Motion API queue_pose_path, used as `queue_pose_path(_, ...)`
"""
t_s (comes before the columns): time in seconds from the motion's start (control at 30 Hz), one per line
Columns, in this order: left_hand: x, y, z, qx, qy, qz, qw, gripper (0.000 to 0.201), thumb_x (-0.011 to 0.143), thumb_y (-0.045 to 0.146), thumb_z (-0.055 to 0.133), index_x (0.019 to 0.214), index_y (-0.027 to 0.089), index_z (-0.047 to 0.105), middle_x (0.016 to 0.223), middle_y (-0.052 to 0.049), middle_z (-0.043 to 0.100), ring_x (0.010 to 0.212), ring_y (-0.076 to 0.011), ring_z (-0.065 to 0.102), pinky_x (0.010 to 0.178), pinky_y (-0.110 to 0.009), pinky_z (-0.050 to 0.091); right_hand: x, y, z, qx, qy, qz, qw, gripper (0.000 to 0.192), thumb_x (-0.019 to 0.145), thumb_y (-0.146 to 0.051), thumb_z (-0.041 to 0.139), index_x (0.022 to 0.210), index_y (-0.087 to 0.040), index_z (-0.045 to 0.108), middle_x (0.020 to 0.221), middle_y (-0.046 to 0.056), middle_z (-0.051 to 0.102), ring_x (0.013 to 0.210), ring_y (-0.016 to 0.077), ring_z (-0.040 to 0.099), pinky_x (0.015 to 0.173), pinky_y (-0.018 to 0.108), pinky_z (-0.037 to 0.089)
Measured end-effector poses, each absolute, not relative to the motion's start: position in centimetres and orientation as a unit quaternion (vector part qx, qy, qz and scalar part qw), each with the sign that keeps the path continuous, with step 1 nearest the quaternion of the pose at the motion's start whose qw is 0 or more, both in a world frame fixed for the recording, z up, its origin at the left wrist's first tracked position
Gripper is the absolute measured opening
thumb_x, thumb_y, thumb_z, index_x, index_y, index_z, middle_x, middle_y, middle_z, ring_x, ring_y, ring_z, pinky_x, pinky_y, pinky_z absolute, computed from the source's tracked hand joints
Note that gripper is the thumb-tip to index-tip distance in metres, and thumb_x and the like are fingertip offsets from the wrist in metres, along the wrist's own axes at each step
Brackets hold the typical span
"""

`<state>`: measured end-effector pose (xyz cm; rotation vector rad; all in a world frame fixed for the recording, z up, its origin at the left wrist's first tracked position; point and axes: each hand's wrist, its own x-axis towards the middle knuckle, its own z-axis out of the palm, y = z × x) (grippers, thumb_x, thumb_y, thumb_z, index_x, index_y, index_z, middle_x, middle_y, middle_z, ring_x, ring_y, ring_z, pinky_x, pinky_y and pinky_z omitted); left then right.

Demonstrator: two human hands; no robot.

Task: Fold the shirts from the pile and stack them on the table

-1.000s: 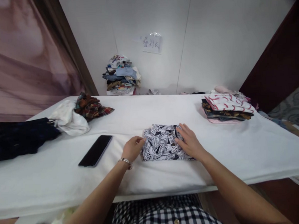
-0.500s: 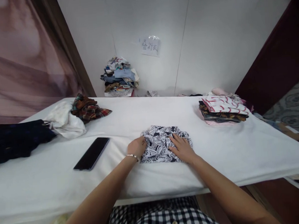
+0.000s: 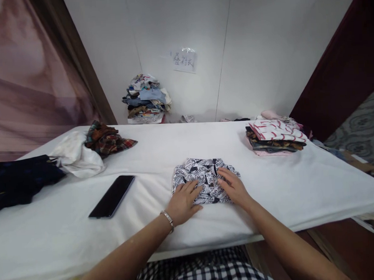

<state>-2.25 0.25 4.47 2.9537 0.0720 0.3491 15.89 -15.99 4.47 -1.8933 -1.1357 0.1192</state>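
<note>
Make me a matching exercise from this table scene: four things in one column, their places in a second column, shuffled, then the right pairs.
Things:
1. black-and-white printed garment
2. phone
3. folded stack
4. plaid garment

Places:
A. far right of the table
B. far left, beside a white cloth
C. under the left hand and right hand
D. lying flat, left of the hands

Pairs: 1-C, 2-D, 3-A, 4-B

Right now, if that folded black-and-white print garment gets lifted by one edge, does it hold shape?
Probably not. The folded garment looks like thin, soft cloth, so its layers would likely droop open. Both hands lie flat on it. It probably slides easily on the white table cover.
</note>
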Motion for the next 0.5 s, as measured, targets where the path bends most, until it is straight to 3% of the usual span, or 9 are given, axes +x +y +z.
queue_pose_path(0.1,-1.0,1.2,4.0,0.992,0.024,0.102,0.071,0.039,0.088,0.033,0.051,0.127,0.026,0.053,0.134,-0.009,0.055,0.120,-0.0256,0.051,0.096,-0.043,0.042,13.2,-18.4,5.3,-0.717,-0.399,0.121,0.558,0.032,0.086,-0.047,0.052,0.096,-0.022,0.071,0.097,0.008,0.071,0.095,0.0226,0.063,0.090,0.041,0.046)
queue_pose_path(0.2,0.0,1.9,4.7,0.992,0.023,0.092,0.085,0.029,0.092,0.028,0.043,0.114,0.025,0.060,0.117,-0.008,0.065,0.107,-0.0234,0.059,0.088,-0.038,0.046,10.2,-20.4,5.0,-0.664,-0.276,0.324,0.615,0.034,0.080,-0.050,0.060,0.096,-0.020,0.068,0.078,0.005,0.070,0.069,0.0192,0.065,0.071,0.037,0.052)
queue_pose_path(0.27,0.2,1.8,5.7,0.989,0.040,0.089,0.111,0.029,0.094,0.029,0.038,0.111,0.024,0.061,0.108,-0.007,0.068,0.099,-0.0216,0.062,0.083,-0.035,0.048,9.0,-21.0,4.6,-0.611,-0.175,0.435,0.637,0.043,0.076,-0.049,0.067,0.109,-0.021,0.063,0.086,0.007,0.071,0.071,0.0195,0.067,0.065,0.034,0.052)
queue_pose_path(0.33,0.0,1.3,6.6,0.985,0.049,0.104,0.130,0.031,0.095,0.030,0.035,0.111,0.024,0.060,0.108,-0.006,0.068,0.098,-0.0203,0.063,0.083,-0.033,0.049,8.5,-20.8,4.4,-0.552,-0.100,0.493,0.665,0.050,0.074,-0.048,0.070,0.116,-0.023,0.058,0.102,0.010,0.070,0.086,0.0221,0.068,0.068,0.034,0.053)
queue_pose_path(0.5,-1.2,-1.6,7.0,0.984,0.001,0.143,0.109,0.026,0.093,0.025,0.039,0.107,0.022,0.061,0.118,-0.008,0.064,0.110,-0.0229,0.058,0.088,-0.037,0.050,8.9,-17.8,5.1,-0.407,-0.040,0.531,0.742,0.042,0.075,-0.050,0.069,0.104,-0.020,0.063,0.118,0.011,0.065,0.105,0.0247,0.062,0.084,0.043,0.051)
